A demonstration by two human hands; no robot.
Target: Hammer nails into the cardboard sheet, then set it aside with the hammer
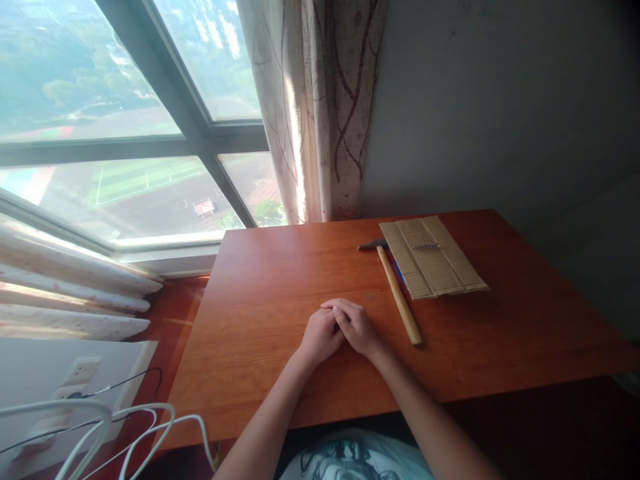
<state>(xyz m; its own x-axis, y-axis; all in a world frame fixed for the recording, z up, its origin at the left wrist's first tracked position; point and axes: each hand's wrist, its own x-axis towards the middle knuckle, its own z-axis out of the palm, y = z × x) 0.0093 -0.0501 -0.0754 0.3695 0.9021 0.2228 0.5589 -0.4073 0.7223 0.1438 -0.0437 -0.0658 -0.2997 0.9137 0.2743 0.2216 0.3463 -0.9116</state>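
Note:
My left hand [320, 335] and my right hand [356, 325] rest together on the wooden table [260, 313]. The right hand lies over the left, fingers laid flat across it, and neither holds anything. To the right of my hands lies a hammer [399, 293] with a pale wooden handle; its metal head points to the far side. Beyond it sits a flat piece of corrugated cardboard [440, 267] with a grid of nails [419, 235] driven into its far end. A bit of something blue shows under the cardboard's left edge.
A window with a grey frame [200, 133] and a patterned curtain [320, 100] stand behind the table. A grey wall is at the right. White cables [125, 427] and a wall socket [80, 373] are at the lower left.

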